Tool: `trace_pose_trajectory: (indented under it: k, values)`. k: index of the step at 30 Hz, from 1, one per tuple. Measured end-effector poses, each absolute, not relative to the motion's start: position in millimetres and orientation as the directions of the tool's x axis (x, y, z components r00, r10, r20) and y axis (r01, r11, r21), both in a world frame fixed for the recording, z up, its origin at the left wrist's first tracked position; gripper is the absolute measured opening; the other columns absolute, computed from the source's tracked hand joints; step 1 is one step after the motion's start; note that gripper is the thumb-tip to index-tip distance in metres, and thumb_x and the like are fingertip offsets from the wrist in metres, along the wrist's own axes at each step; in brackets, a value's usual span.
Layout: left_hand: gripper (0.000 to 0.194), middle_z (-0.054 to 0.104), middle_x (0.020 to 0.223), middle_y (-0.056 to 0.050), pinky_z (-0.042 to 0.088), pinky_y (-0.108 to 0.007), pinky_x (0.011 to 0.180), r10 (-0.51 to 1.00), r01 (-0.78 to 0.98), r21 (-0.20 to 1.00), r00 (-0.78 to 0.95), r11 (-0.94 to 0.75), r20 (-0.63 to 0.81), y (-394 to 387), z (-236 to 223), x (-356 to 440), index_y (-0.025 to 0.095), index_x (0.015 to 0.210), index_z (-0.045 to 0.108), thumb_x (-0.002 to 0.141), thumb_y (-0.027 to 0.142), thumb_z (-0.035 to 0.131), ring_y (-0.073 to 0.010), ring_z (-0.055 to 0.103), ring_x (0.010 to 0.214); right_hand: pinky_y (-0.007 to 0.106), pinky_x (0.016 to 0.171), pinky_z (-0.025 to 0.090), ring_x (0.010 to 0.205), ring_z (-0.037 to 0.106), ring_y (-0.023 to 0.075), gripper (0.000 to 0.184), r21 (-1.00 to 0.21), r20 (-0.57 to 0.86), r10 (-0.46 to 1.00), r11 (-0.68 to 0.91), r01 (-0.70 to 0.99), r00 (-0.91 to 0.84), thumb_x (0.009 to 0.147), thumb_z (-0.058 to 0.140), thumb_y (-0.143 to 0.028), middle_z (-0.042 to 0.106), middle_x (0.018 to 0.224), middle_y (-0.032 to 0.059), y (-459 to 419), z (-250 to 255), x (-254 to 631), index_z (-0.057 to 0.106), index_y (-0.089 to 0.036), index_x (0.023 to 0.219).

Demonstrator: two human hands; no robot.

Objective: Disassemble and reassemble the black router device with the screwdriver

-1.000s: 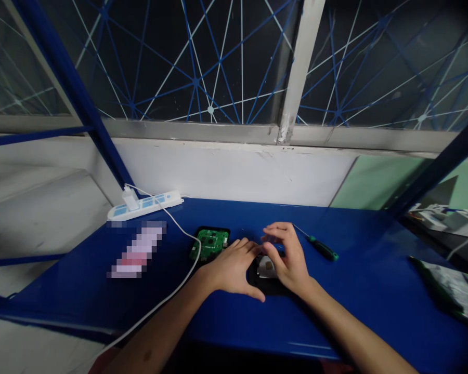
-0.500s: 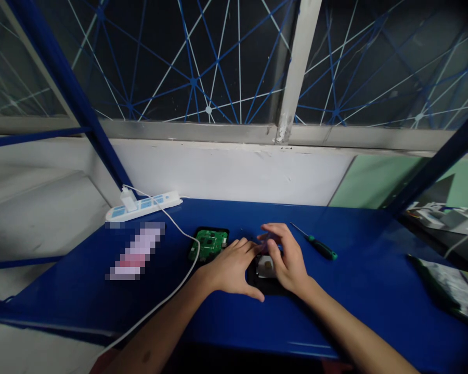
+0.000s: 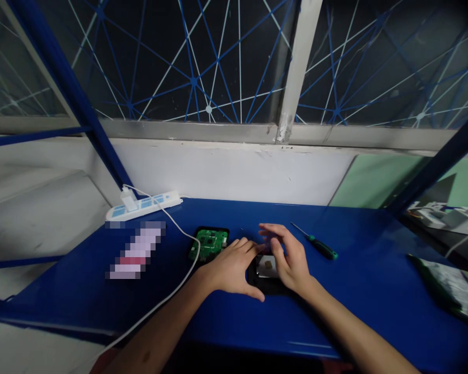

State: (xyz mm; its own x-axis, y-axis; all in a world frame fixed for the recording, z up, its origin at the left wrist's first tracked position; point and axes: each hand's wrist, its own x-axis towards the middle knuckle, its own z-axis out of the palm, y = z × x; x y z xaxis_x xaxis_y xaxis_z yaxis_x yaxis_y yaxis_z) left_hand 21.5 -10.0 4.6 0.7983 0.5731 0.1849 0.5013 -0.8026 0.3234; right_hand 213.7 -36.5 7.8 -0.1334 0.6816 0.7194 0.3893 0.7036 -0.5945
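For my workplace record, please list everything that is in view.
Glossy tabletop: 1, blue, foreground
Long plastic power strip: 1, white, far left
Boxy plug: 1, white, on strip
Thin cable: 1, white, plug to lower left
Pixelated item: 1, lilac-pink, left
Square circuit board: 1, green, left of centre
Casing with metal plate: 1, black-silver, centre
Slim screwdriver: 1, green-black, right of centre
Shiny bag: 1, silver-green, right edge
Equipment: count unclear, whitish, far right
Flat panel: 1, pale green, back right
Wall: 1, white, behind
Patterned window: 1, dark, back
Metal posts: 2, blue, both sides
Left hand: 1, bare, beside casing
Right hand: 1, bare, over casing
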Motion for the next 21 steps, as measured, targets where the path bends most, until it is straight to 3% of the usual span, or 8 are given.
trace_pose_trajectory:
  k: [5, 11, 21]
  values:
    - [0.091, 0.061, 0.128, -0.015, 0.041, -0.055, 0.105, 0.575, 0.499, 0.337, 0.797, -0.798, 0.182, -10.3, 3.6, 21.8, 0.021, 0.132, 0.051, 0.064, 0.072, 0.082, -0.0383, 0.056, 0.116, 0.036, 0.072, 0.059, 0.086, 0.065, 0.0198, 0.025, -0.481, 0.785, 0.605, 0.729, 0.487, -0.13, 0.095, 0.063, -0.022, 0.06, 0.101, 0.0068, -36.6, 9.4, 212.6, 0.063, -0.027, 0.12]
    - [0.098, 0.062, 0.126, -0.014, 0.04, -0.052, 0.107, 0.565, 0.49, 0.33, 0.803, -0.807, 0.19, -9.9, 3.2, 20.9, 0.018, 0.135, 0.049, 0.062, 0.073, 0.083, -0.0374, 0.055, 0.117, 0.034, 0.076, 0.059, 0.091, 0.068, 0.0184, 0.035, -0.459, 0.811, 0.569, 0.762, 0.457, -0.134, 0.096, 0.056, -0.008, 0.067, 0.103, 0.007, -37.8, 13.5, 210.3, 0.059, -0.025, 0.127]
    - [0.102, 0.058, 0.135, -0.015, 0.039, -0.054, 0.108, 0.592, 0.515, 0.353, 0.79, -0.781, 0.157, -11.3, 6.4, 20.7, 0.02, 0.146, 0.041, 0.068, 0.073, 0.079, -0.0375, 0.052, 0.123, 0.036, 0.071, 0.061, 0.085, 0.071, 0.0186, 0.028, -0.496, 0.827, 0.562, 0.721, 0.483, 0.01, 0.096, 0.057, -0.014, 0.069, 0.105, 0.0076, -33.3, 14.9, 221.4, 0.061, -0.024, 0.122]
